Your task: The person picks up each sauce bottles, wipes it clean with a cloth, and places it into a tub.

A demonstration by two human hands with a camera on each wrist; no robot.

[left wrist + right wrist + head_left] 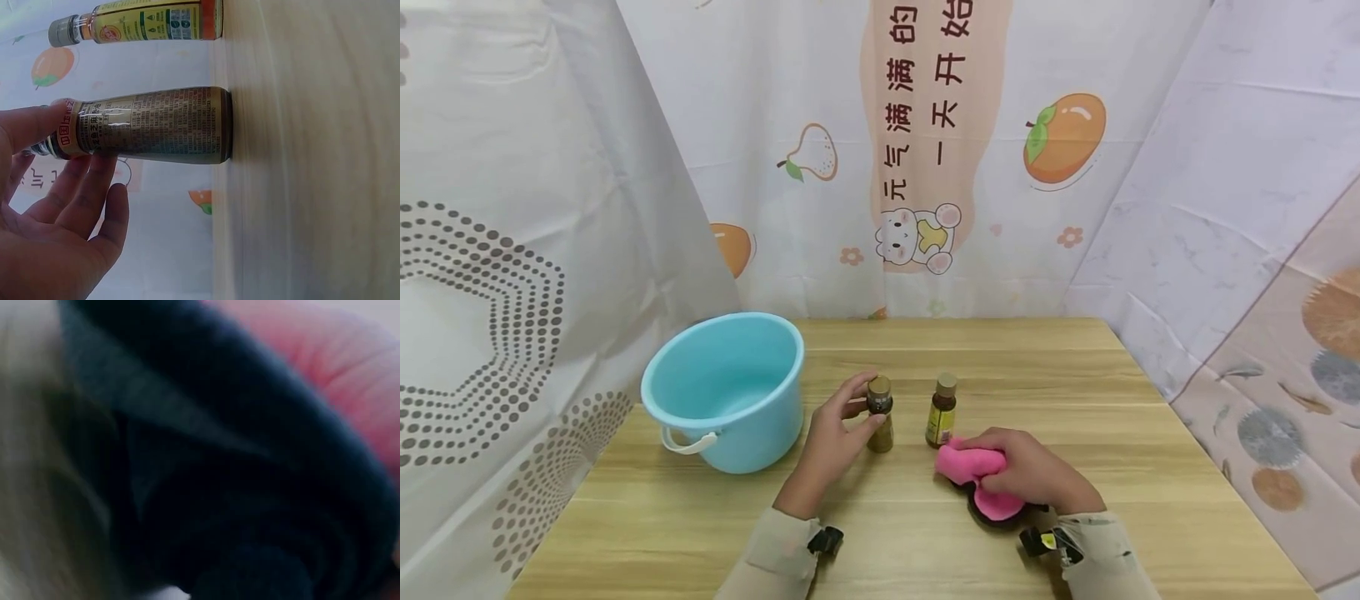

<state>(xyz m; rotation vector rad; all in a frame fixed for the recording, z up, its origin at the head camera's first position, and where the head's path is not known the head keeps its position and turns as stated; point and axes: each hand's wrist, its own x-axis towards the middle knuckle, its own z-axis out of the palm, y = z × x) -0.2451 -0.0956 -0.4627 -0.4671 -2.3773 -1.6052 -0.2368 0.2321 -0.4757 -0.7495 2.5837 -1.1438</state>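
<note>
My left hand holds a small brown glass bottle by its neck, thumb on one side and fingers on the other. In the left wrist view the bottle has a gold-brown printed label, and its base meets the table. A second bottle, with a yellow label and a dull gold cap, stands just to the right. My right hand grips a bunched pink and black cloth close in front of that bottle. Blurred dark fabric fills most of the right wrist view.
A light blue bucket with a white handle stands on the left of the wood-grain table. Printed curtains hang behind the table and along both sides.
</note>
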